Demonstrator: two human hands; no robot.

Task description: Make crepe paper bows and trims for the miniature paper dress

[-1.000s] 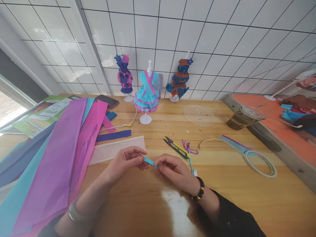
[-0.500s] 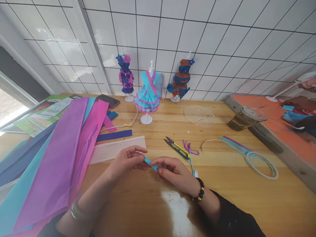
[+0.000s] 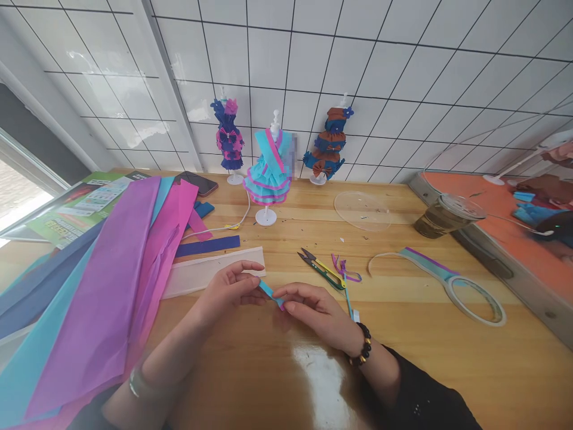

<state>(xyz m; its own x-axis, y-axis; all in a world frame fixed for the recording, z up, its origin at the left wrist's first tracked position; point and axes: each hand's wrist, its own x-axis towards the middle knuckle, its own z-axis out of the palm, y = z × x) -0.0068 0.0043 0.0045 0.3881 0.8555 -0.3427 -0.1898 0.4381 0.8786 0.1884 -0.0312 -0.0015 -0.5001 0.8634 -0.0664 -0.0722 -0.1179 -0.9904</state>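
A narrow light-blue strip [image 3: 267, 290], with a bit of purple at its lower right end, stretches between my hands over the table. My left hand [image 3: 233, 288] pinches its upper left end between thumb and fingers. With thumb and forefinger closed, my right hand [image 3: 316, 310] grips the other end; whether the strip is paper or cloth I cannot tell. Just beyond my right hand lie thread snips [image 3: 322, 269] with yellow and green handles, beside a tangle of thin purple trimmings [image 3: 342, 266]. A white strip [image 3: 210, 272] lies flat behind my left hand.
Three small mannequins stand along the tiled wall, the middle one in a turquoise dress [image 3: 268, 167]. Coloured sheets [image 3: 96, 280] are heaped at left near a phone [image 3: 199, 183]. To the right are a tape roll [image 3: 499, 313], a clear plastic disc [image 3: 362, 210] and a lidded cup [image 3: 441, 216].
The strip has turned slightly between my fingers, and its purple end now shows by my right thumb. My left fingers have shifted a little to the left, exposing more of the strip.
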